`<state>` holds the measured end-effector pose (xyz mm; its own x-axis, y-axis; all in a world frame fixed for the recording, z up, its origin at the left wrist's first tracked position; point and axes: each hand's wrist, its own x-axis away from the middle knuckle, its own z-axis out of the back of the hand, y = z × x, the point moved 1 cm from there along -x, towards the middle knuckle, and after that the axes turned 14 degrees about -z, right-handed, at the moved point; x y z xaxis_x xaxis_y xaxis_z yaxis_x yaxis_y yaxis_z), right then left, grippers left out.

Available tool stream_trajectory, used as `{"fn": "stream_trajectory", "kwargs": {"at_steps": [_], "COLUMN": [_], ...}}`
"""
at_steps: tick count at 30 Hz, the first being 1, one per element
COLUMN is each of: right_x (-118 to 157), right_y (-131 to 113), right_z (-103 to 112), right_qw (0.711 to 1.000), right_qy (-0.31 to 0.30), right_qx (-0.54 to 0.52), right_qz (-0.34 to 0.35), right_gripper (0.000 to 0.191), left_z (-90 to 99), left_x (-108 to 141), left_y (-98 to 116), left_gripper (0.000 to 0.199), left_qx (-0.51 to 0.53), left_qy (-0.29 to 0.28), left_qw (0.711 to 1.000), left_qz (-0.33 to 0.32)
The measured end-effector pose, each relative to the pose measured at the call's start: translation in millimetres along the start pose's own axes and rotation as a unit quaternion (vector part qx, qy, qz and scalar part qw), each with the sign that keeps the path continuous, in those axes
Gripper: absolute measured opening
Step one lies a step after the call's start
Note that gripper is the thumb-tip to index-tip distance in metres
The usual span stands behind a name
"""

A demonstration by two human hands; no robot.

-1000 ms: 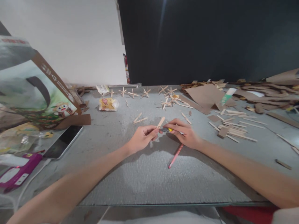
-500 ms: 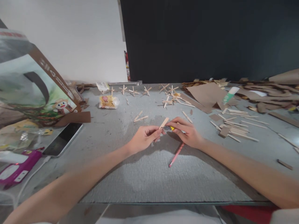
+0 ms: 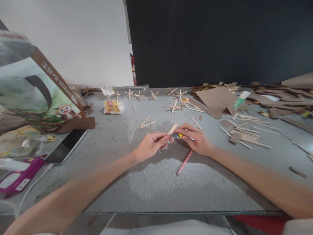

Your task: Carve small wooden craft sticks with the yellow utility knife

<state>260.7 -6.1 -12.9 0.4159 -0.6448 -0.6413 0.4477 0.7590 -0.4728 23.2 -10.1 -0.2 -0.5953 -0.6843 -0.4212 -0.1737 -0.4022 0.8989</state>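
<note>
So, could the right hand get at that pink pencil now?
Probably yes: the pink pencil lies close to the right hand, its near end uncovered, though that hand is holding a yellow tool.

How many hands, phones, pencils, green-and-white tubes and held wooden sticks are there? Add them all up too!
Hands: 2, left hand and right hand
Phone: 1
Pencil: 1
Green-and-white tube: 1
Held wooden stick: 1
Total: 6

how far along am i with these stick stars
Several crossed-stick stars at the back look assembled. In work: your left hand holds a flat wooden stick, your right hand a yellow-and-metal tool close to it. The loose sticks on the right lie unassembled, probably what is left.
</note>
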Motion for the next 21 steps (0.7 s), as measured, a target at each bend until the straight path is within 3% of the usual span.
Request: {"fn": "stream_trajectory", "kwargs": {"at_steps": [21], "right_x": [-0.2], "right_y": [6.8], "right_z": [-3.0], "right_qw": [0.999], "right_qy": [-0.027], "right_qx": [-0.020], "right_qz": [-0.007], "right_gripper": [0.037], "left_z": [4.0], "left_x": [-0.3], "left_y": [-6.4], "left_gripper": [0.048], "left_qx": [-0.008], "left_qy": [-0.039], "left_qw": [0.999], "left_qz": [-0.003]}}
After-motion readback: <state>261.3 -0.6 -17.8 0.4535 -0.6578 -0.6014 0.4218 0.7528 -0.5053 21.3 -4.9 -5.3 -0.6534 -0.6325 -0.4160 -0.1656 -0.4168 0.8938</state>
